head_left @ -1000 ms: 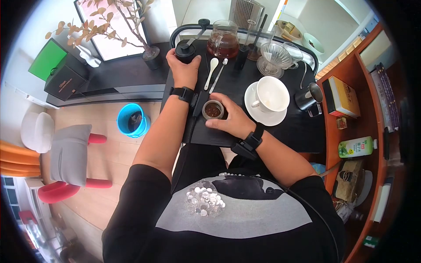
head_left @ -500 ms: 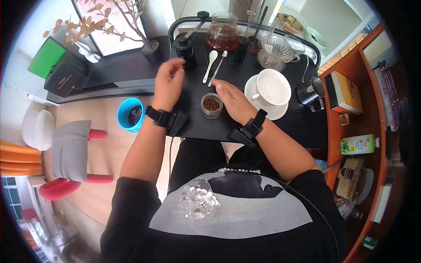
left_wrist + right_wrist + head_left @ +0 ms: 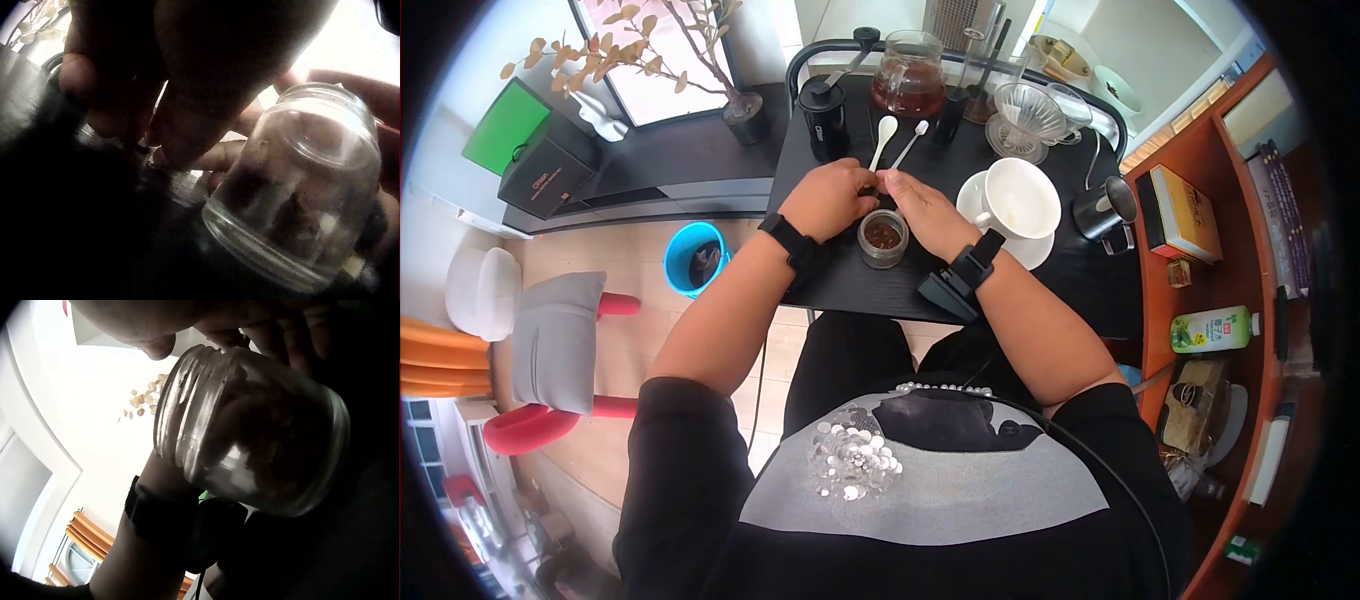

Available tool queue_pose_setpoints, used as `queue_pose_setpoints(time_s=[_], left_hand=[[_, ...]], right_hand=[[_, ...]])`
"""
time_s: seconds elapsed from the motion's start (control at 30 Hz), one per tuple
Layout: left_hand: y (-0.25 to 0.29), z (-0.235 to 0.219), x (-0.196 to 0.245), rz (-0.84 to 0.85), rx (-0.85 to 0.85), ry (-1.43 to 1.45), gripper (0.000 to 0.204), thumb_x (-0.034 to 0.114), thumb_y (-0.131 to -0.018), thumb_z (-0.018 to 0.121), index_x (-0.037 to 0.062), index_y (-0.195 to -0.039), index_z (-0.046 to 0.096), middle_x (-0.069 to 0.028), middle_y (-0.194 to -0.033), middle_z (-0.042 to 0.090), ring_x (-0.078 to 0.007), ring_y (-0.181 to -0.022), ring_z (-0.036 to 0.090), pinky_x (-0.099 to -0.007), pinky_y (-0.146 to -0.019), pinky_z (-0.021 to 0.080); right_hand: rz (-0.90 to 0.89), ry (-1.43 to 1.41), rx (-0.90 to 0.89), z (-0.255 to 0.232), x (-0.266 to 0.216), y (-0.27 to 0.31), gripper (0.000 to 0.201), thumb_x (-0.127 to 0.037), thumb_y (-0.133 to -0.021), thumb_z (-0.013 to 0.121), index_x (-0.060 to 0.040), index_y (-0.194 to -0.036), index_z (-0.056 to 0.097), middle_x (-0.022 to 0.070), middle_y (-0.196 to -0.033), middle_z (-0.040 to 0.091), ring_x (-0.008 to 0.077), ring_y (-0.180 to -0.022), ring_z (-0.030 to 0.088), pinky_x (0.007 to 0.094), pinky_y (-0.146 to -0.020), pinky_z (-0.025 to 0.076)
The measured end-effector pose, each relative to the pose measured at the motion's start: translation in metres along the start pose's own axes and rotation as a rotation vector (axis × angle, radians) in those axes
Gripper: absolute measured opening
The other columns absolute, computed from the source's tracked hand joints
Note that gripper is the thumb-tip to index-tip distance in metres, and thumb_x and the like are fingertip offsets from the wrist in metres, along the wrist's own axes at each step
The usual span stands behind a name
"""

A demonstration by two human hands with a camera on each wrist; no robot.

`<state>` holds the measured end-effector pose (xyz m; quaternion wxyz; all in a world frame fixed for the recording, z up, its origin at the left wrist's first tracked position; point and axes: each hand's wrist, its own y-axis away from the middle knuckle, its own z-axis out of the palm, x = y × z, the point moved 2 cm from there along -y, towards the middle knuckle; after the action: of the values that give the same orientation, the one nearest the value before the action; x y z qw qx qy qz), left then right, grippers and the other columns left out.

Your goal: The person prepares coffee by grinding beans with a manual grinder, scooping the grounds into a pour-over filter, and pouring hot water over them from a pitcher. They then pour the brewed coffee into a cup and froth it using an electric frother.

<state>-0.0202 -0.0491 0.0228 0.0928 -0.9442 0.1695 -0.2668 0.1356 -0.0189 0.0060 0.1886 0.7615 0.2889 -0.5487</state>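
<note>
A glass jar [image 3: 883,240] with brown grounds stands upright on the black table [image 3: 850,285]. Beyond its rim the two hands meet at their fingertips. My left hand [image 3: 825,202] bends its fingers at the handle ends of a white spoon [image 3: 887,128] and a small thin-handled spoon [image 3: 914,136]. Those ends are hidden by the fingers, and I cannot tell whether the left hand pinches one. From the right, my right hand [image 3: 935,218] reaches there with fingers fairly straight, its palm beside the jar [image 3: 269,431]. A black hand grinder [image 3: 826,122] stands beyond the left hand.
A white cup [image 3: 1022,200] on its saucer [image 3: 1035,250] stands right of the right hand. A teapot of brown liquid [image 3: 908,85], a glass dripper [image 3: 1025,120] and a metal pitcher [image 3: 1105,210] line the back and right. A blue bin [image 3: 696,260] sits on the floor left.
The left hand has let go of the grinder and moved back, then right, to meet the right fingertips. The right hand has left the jar's side. The small spoon's head has shifted slightly right.
</note>
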Motion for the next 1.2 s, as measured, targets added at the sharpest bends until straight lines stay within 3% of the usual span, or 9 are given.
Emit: queue_pose_setpoints(time_s=[0.13,0.33,0.5,0.83,1.03,1.1,1.13,1.17,1.2], left_hand=[[-0.004,0.000,-0.002,-0.001,-0.045,-0.098,0.016,0.015,-0.072,0.063,0.0022,-0.081,0.062,-0.0135,-0.077,0.055,-0.0322,-0.075,0.056,-0.0399,-0.067,0.045],[-0.009,0.006,-0.002,0.038,-0.087,-0.235,0.013,0.015,-0.074,0.058,0.0029,-0.076,0.062,-0.0133,-0.076,0.056,-0.0317,-0.072,0.057,-0.0402,-0.065,0.046],[-0.012,0.011,0.002,0.087,-0.122,-0.476,0.011,0.011,-0.073,0.056,0.0035,-0.073,0.063,-0.0144,-0.077,0.058,-0.0304,-0.073,0.060,-0.0384,-0.065,0.049],[-0.011,0.007,-0.003,0.117,-0.139,-0.603,0.011,0.011,-0.073,0.054,0.0029,-0.074,0.062,-0.0150,-0.079,0.059,-0.0303,-0.073,0.060,-0.0383,-0.066,0.049],[-0.009,-0.004,-0.010,0.043,-0.077,-0.421,0.013,0.012,-0.073,0.054,0.0011,-0.074,0.061,-0.0153,-0.077,0.059,-0.0304,-0.074,0.059,-0.0392,-0.067,0.048],[-0.006,-0.015,-0.010,-0.014,0.037,-0.207,0.014,0.012,-0.072,0.054,-0.0002,-0.076,0.062,-0.0171,-0.077,0.060,-0.0319,-0.074,0.059,-0.0401,-0.067,0.047],[-0.002,-0.025,-0.003,-0.030,0.090,-0.095,0.016,0.013,-0.074,0.056,-0.0011,-0.077,0.062,-0.0141,-0.069,0.060,-0.0241,-0.064,0.058,-0.0349,-0.060,0.046],[0.002,-0.035,0.007,-0.035,0.088,-0.092,0.016,0.013,-0.074,0.056,-0.0011,-0.077,0.062,-0.0141,-0.069,0.060,-0.0241,-0.064,0.058,-0.0349,-0.060,0.046],[0.008,-0.047,0.022,-0.217,0.046,0.143,0.016,0.014,-0.075,0.056,-0.0011,-0.077,0.062,-0.0098,-0.067,0.059,-0.0180,-0.060,0.055,-0.0309,-0.057,0.044]], right_hand=[[-0.002,-0.058,0.003,0.004,0.003,-0.001,0.064,-0.052,-0.092,0.027,0.0020,-0.118,0.047,0.0181,-0.114,0.054,0.0265,-0.109,0.049,0.0300,-0.093,0.035],[0.198,-0.255,-0.037,-0.003,-0.004,0.012,0.059,-0.050,-0.093,0.027,-0.0015,-0.123,0.044,0.0113,-0.115,0.053,0.0190,-0.100,0.051,0.0303,-0.087,0.040],[0.087,-0.318,-0.010,-0.001,-0.004,0.026,0.056,-0.047,-0.094,0.028,-0.0019,-0.124,0.044,0.0119,-0.116,0.053,0.0174,-0.100,0.052,0.0283,-0.084,0.041],[-0.008,-0.276,0.040,-0.006,-0.012,0.053,0.050,-0.041,-0.095,0.033,0.0004,-0.120,0.047,0.0129,-0.113,0.055,0.0181,-0.103,0.051,0.0278,-0.091,0.038],[-0.077,-0.241,0.098,-0.009,-0.018,0.063,0.042,-0.033,-0.095,0.040,0.0010,-0.119,0.047,0.0124,-0.112,0.055,0.0164,-0.101,0.052,0.0265,-0.089,0.040],[-0.169,-0.196,0.145,-0.010,-0.025,0.069,0.034,-0.020,-0.092,0.048,0.0005,-0.119,0.046,0.0124,-0.107,0.057,0.0168,-0.096,0.054,0.0267,-0.083,0.043],[-0.161,-0.196,0.141,-0.013,-0.031,0.073,0.034,-0.020,-0.092,0.048,0.0005,-0.119,0.046,0.0124,-0.107,0.057,0.0168,-0.096,0.054,0.0267,-0.083,0.043],[-0.210,-0.033,0.160,-0.017,-0.041,0.076,0.034,-0.013,-0.088,0.051,-0.0005,-0.119,0.046,0.0123,-0.102,0.057,0.0189,-0.091,0.055,0.0281,-0.078,0.044],[-0.258,0.128,0.178,-0.019,-0.049,0.078,0.036,-0.007,-0.084,0.054,-0.0014,-0.119,0.047,0.0122,-0.097,0.058,0.0210,-0.086,0.056,0.0294,-0.073,0.045]])
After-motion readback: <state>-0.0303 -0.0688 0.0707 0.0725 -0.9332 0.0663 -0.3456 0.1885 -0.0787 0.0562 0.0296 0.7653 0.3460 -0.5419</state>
